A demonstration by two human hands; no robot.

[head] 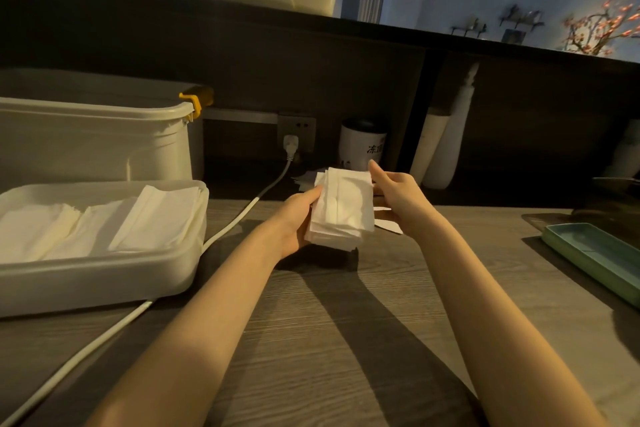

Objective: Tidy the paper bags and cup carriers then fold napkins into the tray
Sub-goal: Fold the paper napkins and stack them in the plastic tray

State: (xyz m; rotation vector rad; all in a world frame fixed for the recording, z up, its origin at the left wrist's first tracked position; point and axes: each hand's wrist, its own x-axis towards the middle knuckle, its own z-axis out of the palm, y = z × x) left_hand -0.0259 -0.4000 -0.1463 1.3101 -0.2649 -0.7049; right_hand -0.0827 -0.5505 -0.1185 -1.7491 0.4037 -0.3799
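A stack of white folded napkins (341, 210) is held above the wooden table, a little beyond its middle. My left hand (296, 218) grips the stack from the left side and underneath. My right hand (398, 199) holds the stack's right edge, its forefinger stretched up along the top corner. On the left sits a white plastic tray (104, 279) with several folded napkins (104, 222) leaning in rows inside it.
A white power cable (221, 232) runs from a wall socket (294, 135) across the table past the tray. A large white bin (93, 139) stands behind the tray. A white canister (362, 146) is at the back, and a green tray (595, 256) on the right.
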